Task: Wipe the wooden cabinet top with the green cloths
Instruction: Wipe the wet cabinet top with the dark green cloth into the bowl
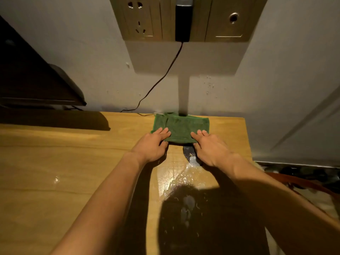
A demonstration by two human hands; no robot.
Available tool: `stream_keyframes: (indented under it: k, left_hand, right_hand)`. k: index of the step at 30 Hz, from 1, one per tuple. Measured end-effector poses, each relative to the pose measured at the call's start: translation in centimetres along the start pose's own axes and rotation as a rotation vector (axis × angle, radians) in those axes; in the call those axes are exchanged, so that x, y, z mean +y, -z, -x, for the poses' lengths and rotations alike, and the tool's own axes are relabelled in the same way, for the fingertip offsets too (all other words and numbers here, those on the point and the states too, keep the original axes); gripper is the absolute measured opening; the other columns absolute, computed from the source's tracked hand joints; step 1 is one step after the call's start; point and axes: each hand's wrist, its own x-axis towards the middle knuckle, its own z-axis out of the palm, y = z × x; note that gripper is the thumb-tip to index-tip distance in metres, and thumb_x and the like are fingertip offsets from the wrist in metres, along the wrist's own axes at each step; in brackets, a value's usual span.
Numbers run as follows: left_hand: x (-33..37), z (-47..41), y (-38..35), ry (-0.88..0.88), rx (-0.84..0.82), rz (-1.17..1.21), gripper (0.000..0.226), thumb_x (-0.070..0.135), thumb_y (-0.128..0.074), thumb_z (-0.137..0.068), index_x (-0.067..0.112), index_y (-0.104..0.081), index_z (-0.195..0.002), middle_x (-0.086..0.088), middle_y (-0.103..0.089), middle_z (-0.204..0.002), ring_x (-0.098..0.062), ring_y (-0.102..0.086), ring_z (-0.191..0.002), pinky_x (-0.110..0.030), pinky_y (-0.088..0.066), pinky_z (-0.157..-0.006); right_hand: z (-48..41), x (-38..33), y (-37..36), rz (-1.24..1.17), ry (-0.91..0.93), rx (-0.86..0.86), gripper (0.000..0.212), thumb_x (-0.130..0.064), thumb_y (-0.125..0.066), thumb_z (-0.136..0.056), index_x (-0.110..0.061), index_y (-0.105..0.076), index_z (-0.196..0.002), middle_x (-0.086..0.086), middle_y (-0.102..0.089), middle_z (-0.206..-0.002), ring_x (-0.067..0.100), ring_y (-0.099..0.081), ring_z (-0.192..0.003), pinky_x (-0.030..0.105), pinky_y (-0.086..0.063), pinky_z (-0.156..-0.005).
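Observation:
A folded green cloth lies flat on the wooden cabinet top, close to the back wall. My left hand grips the cloth's near left edge, fingers on top and thumb tucked under. My right hand holds the near right edge the same way. A wet, shiny streak runs on the wood from just below the cloth toward me. A small dark patch shows on the wood between my hands.
A black plug sits in the wall socket panel; its cord drops to the cabinet's back edge left of the cloth. A dark object overhangs the far left. The cabinet's right edge is close to my right hand.

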Motion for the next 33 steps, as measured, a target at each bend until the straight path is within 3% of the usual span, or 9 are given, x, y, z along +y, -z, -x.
stream_keyframes:
  k: [9,13,33]
  left_hand:
    - [-0.2,5.2,-2.0,-0.048,-0.045,-0.114,0.052,0.027,-0.039,-0.104,0.020,-0.031,-0.155,0.004,-0.022,-0.163,-0.017,-0.016,-0.151,-0.029,-0.011,-0.120]
    - [-0.2,7.7,-3.0,-0.075,-0.061,-0.121,0.052,0.027,-0.039,-0.104,0.021,-0.032,-0.155,0.005,-0.022,-0.163,-0.017,-0.017,-0.151,-0.031,-0.012,-0.120]
    - [-0.3,22.5,-8.0,-0.157,-0.124,-0.156,0.052,0.023,-0.040,-0.102,0.020,-0.035,-0.154,0.005,-0.023,-0.163,-0.017,-0.018,-0.151,-0.033,-0.016,-0.120]
  right_hand:
    - [4.3,-2.7,-2.3,0.040,-0.057,0.009,0.055,-0.030,-0.032,-0.101,-0.015,-0.025,-0.153,0.011,-0.031,-0.157,0.027,-0.029,-0.144,0.040,-0.028,-0.116]
    - [7.7,-3.9,-4.2,0.027,-0.104,-0.023,0.055,-0.032,-0.030,-0.103,-0.017,-0.020,-0.155,0.009,-0.024,-0.160,0.024,-0.022,-0.147,0.036,-0.021,-0.119]
    - [23.0,-12.5,-10.7,-0.119,-0.238,-0.040,0.052,-0.030,-0.034,-0.103,-0.018,-0.026,-0.154,0.006,-0.024,-0.161,0.022,-0.018,-0.148,0.034,-0.017,-0.118]
